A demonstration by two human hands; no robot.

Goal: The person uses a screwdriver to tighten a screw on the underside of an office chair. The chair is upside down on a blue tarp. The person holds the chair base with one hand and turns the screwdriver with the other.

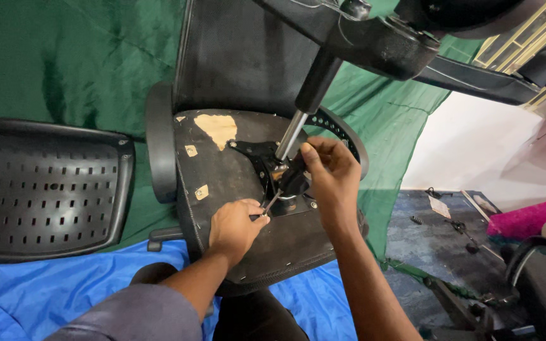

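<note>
Lying overturned at centre frame, the office chair [222,183] exposed its mechanism plate [266,167]; the left hand [235,224] pinched a slim tool [272,203] there (shaft angled upward), the right hand [330,173] gripped the black lever [293,180], steadying it.

A dark green cloth [64,57] hangs as a backdrop from nine to one o'clock, creased and faintly glossy under soft light. At six to eight o'clock a blue tarpaulin [45,290] covers the floor. A perforated black plastic seat shell [45,189] leans at nine o'clock. At three o'clock stands a white wall [475,145], with a magenta cloth [529,218] below it, beside dark flooring [437,246] strewn with small parts.
</note>
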